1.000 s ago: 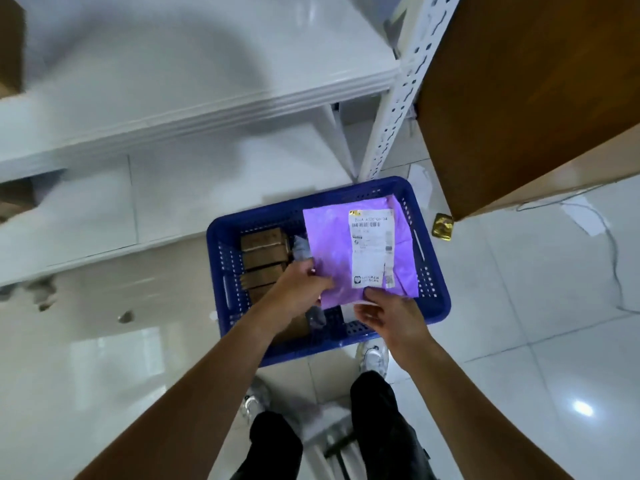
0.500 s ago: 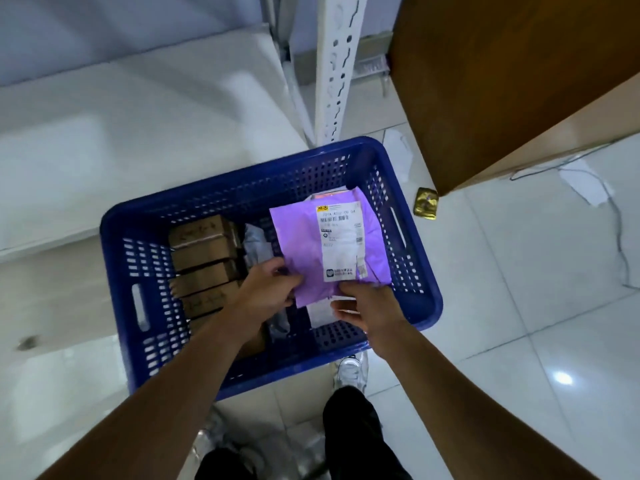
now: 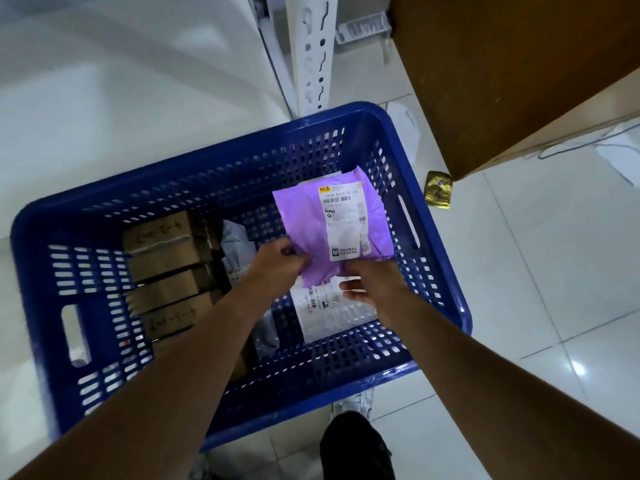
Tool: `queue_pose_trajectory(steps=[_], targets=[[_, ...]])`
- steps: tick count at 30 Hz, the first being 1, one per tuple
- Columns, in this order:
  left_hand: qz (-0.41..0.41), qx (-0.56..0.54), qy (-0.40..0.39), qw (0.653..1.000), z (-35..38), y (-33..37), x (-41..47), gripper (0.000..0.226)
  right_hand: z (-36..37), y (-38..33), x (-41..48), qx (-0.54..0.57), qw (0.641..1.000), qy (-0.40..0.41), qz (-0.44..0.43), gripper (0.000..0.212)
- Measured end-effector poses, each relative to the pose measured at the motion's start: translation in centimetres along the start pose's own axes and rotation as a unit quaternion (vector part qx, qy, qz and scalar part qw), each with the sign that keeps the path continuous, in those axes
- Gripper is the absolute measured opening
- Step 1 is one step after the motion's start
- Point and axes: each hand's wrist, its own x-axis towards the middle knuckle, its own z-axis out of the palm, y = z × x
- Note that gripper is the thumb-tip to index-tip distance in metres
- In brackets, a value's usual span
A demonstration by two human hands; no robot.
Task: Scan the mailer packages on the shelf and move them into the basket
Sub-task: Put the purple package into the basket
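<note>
— Since both hands are down inside the basket, why grip so low?
— The left hand pinches the purple mailer at its near edge and the right hand clasps the near corner, probably so it lies label-up. It sits beyond the knuckles, crinkled, over a clear bubble-wrap packet.
— And the cardboard boxes?
— Left of the left hand, stacked together.

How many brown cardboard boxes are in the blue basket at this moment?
4 visible brown boxes, stacked in a row in the left half of the basket. More may be hidden under the left forearm.
</note>
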Motion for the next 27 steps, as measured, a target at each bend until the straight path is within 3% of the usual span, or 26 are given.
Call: queue_pose_trajectory(steps=[5, 16, 21, 24, 27], targets=[[-0.003, 0.046, 0.025, 0.999, 1.0, -0.3, 3.7, 0.01, 0.1, -0.8, 4.1, -0.033, 0.999, -0.001, -0.007, 0.011], [-0.042, 0.015, 0.044, 0.998, 3.8, -1.0, 11.4, 0.004, 0.2, -1.2, 13.2, -0.064, 0.998, -0.021, 0.011, 0.017], [-0.066, 0.02, 0.043, 0.997, 4.8, -1.7, 14.3, 0.022, -0.4, -1.1, 15.3, -0.039, 0.998, -0.046, 0.013, 0.019], [-0.065, 0.052, 0.048, 0.995, 5.3, -2.8, 16.0, 0.045, -0.5, -1.2, 15.5, -0.029, 0.998, -0.049, 0.009, 0.025], [-0.044, 0.112, 0.048, 0.992, 5.3, -2.6, 15.8, 0.056, -0.4, -1.5, 14.8, -0.06, 0.998, -0.011, 0.025, 0.025]])
